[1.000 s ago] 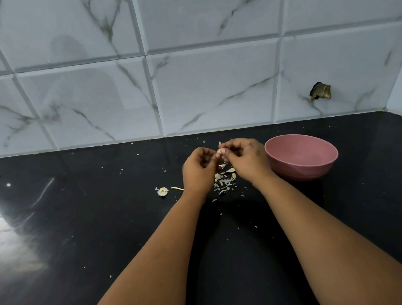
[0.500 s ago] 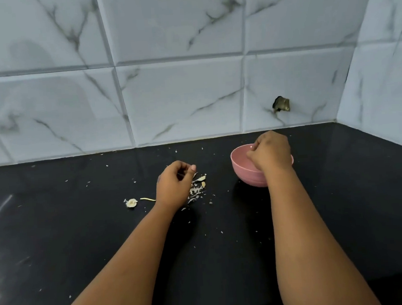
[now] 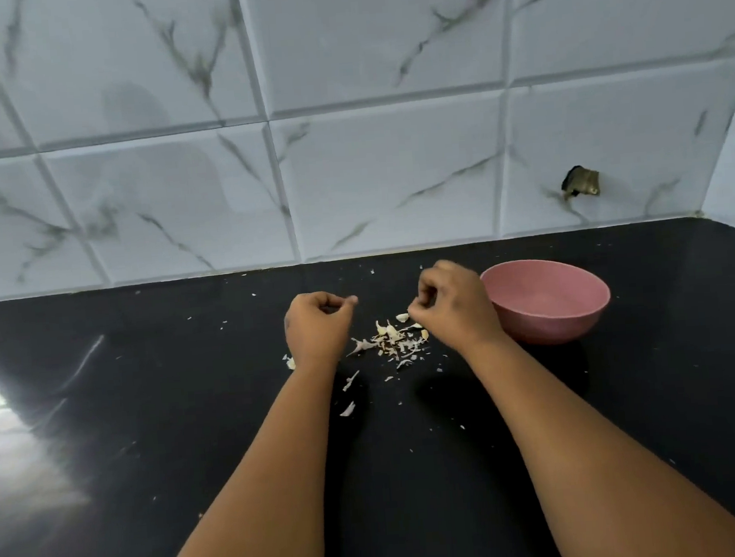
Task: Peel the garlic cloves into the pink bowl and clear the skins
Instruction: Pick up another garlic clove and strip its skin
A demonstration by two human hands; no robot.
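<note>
Two hands over one heap of skins; peeling looks near done, clearing not begun.
Left hand (image 3: 317,327): fingers curled, apparently holding nothing. Right hand (image 3: 455,309): fingers bunched at the skins (image 3: 394,339), hold unclear. Bowl (image 3: 546,309) just right of them on the surface (image 3: 149,424); contents hidden. Scraps lie scattered.

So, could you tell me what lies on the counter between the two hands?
In the head view, a pile of garlic skins lies on the black counter between the left hand and right hand.
</note>
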